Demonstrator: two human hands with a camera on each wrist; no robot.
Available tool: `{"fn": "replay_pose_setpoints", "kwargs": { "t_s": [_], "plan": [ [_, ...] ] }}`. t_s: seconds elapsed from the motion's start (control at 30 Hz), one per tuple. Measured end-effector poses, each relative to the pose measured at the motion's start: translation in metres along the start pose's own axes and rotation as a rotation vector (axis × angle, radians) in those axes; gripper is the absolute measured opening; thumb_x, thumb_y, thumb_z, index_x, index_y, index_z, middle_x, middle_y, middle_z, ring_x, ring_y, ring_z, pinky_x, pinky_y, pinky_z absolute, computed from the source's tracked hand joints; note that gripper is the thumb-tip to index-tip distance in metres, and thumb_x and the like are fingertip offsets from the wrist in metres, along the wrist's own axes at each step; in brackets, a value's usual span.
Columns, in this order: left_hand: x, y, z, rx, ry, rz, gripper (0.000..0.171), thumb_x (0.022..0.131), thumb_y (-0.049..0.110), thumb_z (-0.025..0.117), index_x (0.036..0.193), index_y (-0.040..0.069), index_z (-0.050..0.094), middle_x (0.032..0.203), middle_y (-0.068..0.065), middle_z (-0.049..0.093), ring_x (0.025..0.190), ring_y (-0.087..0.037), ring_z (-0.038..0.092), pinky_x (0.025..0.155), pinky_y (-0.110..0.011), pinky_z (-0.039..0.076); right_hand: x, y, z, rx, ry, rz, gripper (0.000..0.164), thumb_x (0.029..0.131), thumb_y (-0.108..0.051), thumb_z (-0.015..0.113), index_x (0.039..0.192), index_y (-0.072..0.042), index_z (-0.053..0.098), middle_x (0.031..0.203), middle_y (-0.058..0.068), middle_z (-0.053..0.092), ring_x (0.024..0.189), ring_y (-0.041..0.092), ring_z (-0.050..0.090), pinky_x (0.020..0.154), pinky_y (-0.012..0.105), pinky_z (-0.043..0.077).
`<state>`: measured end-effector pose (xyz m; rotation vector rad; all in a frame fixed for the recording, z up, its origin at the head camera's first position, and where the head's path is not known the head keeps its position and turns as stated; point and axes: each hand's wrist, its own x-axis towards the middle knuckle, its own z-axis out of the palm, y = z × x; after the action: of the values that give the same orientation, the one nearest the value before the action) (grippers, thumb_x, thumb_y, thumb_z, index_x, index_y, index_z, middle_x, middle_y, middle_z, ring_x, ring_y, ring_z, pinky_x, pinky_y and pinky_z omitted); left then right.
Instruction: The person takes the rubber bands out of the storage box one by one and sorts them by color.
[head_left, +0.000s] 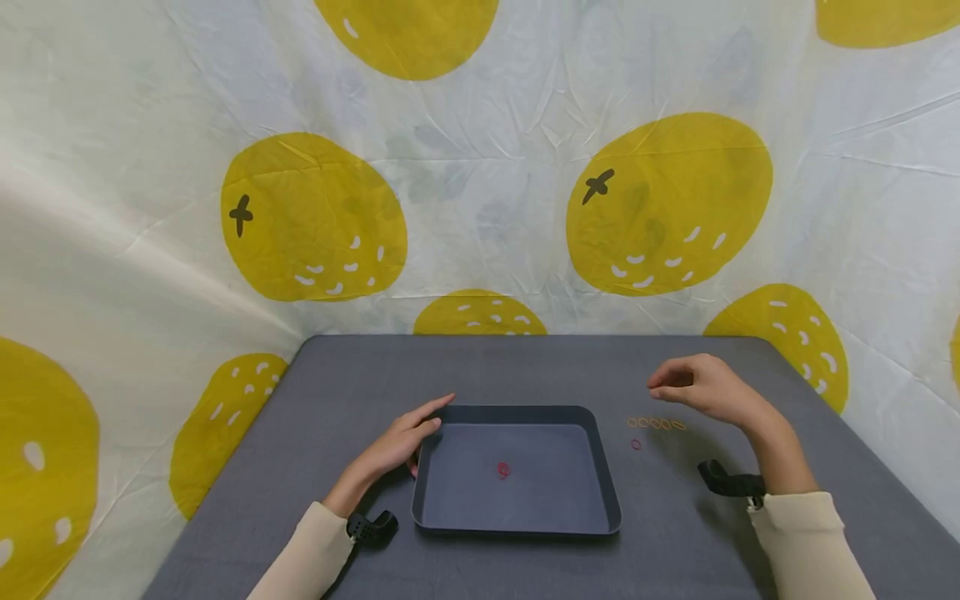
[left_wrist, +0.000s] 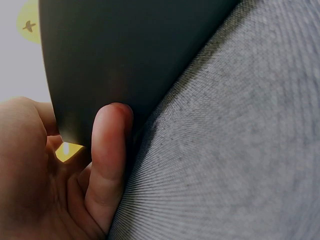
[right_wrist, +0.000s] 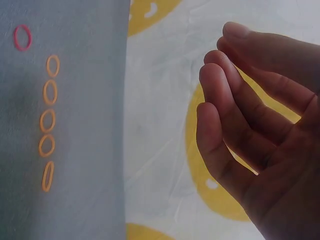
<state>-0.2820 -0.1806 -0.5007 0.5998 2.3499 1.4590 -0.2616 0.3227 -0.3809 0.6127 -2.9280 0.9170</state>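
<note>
Left hand at the tray's left side, near its far-left corner. Forearm comes in from lower left, wrist low beside the wall. One finger reaches straight toward the far corner, one digit lies over the rim, another presses the outer wall low by the table; grip is closed on the tray. Tray sits flat on the grey table, in front of the person.

Right hand is up in the air, past the orange bands. Forearm rises from lower right, wrist bent, hand pointing left. Fingers loosely bent, side by side, tips near the thumb; nothing seen held, no contact with the table.

Five orange bands in a row on the table right of the tray, the end one narrower. Single red band just on the near side of that row. Small red clump on the tray floor around the middle; count too small to tell.

Black wrist straps, cream sleeves. Fruit-print cloth behind.
</note>
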Motion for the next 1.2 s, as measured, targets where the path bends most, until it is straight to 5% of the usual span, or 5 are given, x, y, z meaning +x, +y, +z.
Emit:
{"fn": "replay_pose_setpoints", "kwargs": {
  "t_s": [0.47, 0.97, 1.2],
  "plan": [
    [-0.002, -0.001, 0.001, 0.004, 0.002, -0.014, 0.050, 0.113, 0.033, 0.043, 0.162, 0.032, 0.035, 0.168, -0.015, 0.032, 0.041, -0.021, 0.054, 0.047, -0.043, 0.058, 0.023, -0.028, 0.026, 0.048, -0.088, -0.056, 0.011, 0.096, -0.020, 0.075, 0.104, -0.013, 0.078, 0.099, 0.001, 0.078, 0.089, 0.016, 0.073, 0.076, 0.027, 0.058],
    [0.001, -0.002, 0.001, 0.008, 0.005, -0.006, 0.050, 0.113, 0.034, 0.043, 0.162, 0.033, 0.035, 0.167, -0.014, 0.033, 0.041, -0.022, 0.055, 0.047, -0.043, 0.058, 0.059, -0.067, 0.059, 0.121, -0.198, -0.139, 0.006, 0.095, -0.017, 0.076, 0.100, -0.015, 0.078, 0.096, -0.001, 0.077, 0.086, 0.017, 0.071, 0.075, 0.030, 0.058],
    [0.000, -0.001, 0.001, 0.012, 0.008, -0.009, 0.050, 0.113, 0.033, 0.043, 0.163, 0.033, 0.035, 0.167, -0.013, 0.033, 0.041, -0.023, 0.055, 0.047, -0.043, 0.058, 0.073, -0.092, 0.081, 0.102, -0.259, -0.227, 0.009, 0.094, -0.017, 0.077, 0.100, -0.011, 0.079, 0.090, -0.004, 0.076, 0.078, 0.007, 0.068, 0.070, 0.026, 0.057]
  ]
}}
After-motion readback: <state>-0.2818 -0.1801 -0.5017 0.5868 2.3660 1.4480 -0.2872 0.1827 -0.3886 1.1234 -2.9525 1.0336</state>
